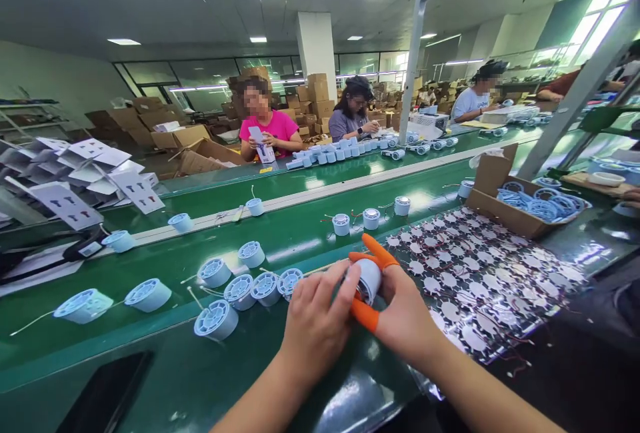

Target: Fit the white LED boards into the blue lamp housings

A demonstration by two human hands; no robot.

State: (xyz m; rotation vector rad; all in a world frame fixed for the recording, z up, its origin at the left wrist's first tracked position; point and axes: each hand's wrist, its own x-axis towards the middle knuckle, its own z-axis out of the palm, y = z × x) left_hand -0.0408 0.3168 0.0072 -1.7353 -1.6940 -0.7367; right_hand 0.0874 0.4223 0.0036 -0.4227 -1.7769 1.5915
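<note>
Between my two hands is a light-blue round plastic housing (pixel 371 279), tilted on its side above the bench. My right hand (pixel 400 303), with orange covers on several fingers, grips it from the right. The fingers of my left hand (pixel 323 306) are closed at its open face; whether they pinch a small part there is hidden. Just left of my hands stand several similar housings (pixel 239 292), with spoked faces upward and thin wires sticking out. To the right lies a sheet of white lobed discs (pixel 453 312) with red and black wires.
A cardboard box (pixel 505 203) of blue rings stands at the right. More housings (pixel 370 218) sit on the green conveyor (pixel 300 246). A dark phone-like slab (pixel 107 390) lies at front left. Co-workers sit across the line, beyond a metal post (pixel 413 53).
</note>
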